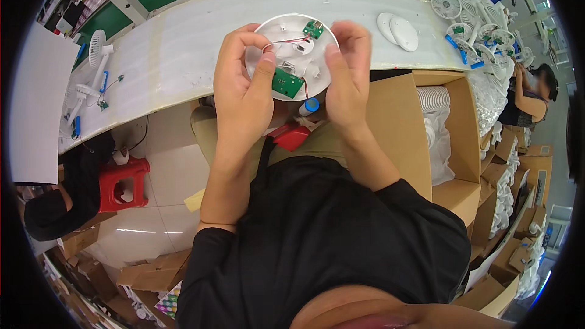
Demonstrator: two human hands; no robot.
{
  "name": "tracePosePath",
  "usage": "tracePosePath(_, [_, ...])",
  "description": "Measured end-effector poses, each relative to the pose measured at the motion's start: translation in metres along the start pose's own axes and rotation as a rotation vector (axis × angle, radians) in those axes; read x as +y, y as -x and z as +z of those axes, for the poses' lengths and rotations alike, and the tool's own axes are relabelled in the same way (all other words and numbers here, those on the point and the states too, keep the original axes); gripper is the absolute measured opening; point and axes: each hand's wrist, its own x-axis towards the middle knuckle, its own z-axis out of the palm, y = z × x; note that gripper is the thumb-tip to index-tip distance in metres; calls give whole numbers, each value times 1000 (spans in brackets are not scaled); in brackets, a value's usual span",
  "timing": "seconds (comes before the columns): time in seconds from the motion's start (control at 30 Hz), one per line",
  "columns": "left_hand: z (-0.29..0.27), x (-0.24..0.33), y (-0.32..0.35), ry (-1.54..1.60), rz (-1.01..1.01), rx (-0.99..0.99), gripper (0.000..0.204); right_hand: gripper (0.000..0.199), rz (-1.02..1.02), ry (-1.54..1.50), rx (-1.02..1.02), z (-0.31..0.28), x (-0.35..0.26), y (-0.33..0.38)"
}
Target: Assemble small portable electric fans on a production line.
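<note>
The person holds a round white plastic base [286, 30] up in front of the chest, over the near edge of the long white workbench [183, 49], with its open inner side facing up. The left hand [244, 79] grips the base from its left rim, fingers curled around the edge and the thumb [265, 70] laid inward across the inside, its tip just beside a green circuit board [287, 83] that sits tilted at the lower part of the base. The right hand [348, 76] clasps the right rim, its thumb [334, 61] pressed down on the inner face and the other fingers bent close over the upper edge, near a smaller green board [314, 29] at the top right. Thin red wires [286, 41] run between the two boards, passing between the two thumbs. Both hands are closed narrowly on the base, which sits wedged between them. Just below it, between the wrists, a small blue-capped cylinder [311, 106] and a red object [291, 136] rest on the lap. To the right stands an open cardboard box [454, 146] of white parts, two white discs [399, 30] lie on the bench, and small white fans [448, 5] crowd its far end. Another person sits at the left beside a red stool [125, 183].
</note>
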Motion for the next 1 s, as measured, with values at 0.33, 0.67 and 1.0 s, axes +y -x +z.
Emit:
tracePosePath(0.33, [26, -5, -4, 223, 66, 142, 17, 30, -446, 847, -379, 3, -39, -40])
tracePosePath(0.67, [29, 10, -15, 79, 7, -20, 22, 29, -471, 720, -305, -9, -49, -57])
tracePosePath(1.0, [37, -3, -17, -144, 139, 79, 19, 26, -42, 793, -478, -16, -67, -70])
